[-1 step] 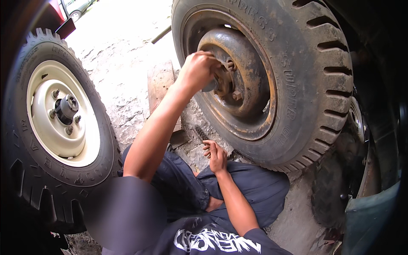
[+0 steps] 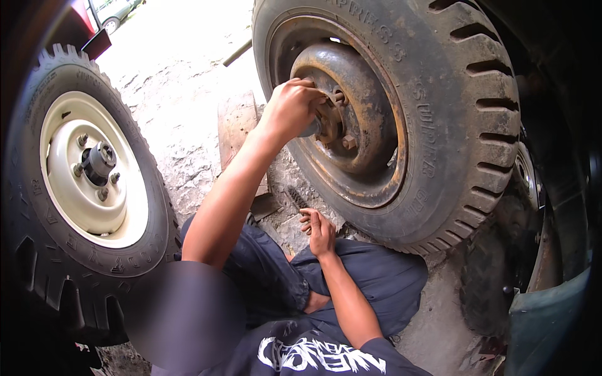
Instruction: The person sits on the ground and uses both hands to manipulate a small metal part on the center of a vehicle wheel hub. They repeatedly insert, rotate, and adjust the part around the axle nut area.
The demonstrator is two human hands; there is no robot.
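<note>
My left hand [image 2: 293, 108] reaches up to the hub [image 2: 330, 122] of a rusty wheel rim [image 2: 370, 103]. Its fingers are curled closed against the hub's near side, hiding what they hold, if anything. A grey piece [image 2: 308, 129] shows just under them. Bolts and nuts [image 2: 348, 142] stand out around the hub. Lower down, by my lap, my right hand [image 2: 320, 233] is closed around a slim brush [image 2: 295, 198] with dark bristles, which points up and left from the fingers. A large, worn black tire [image 2: 433, 144] surrounds the rusty rim.
To the left stands another wheel with a cream rim [image 2: 94, 216] and a black tire [image 2: 69, 263]. A wooden board [image 2: 236, 125] and a small block [image 2: 264, 205] lie on rough ground between the wheels. Behind is a dark bar [image 2: 237, 52]. At the lower right is a greenish panel [image 2: 549, 323].
My left hand has shifted very slightly at the hub, its fingers still curled. The right hand and the brush have stayed where they were.
</note>
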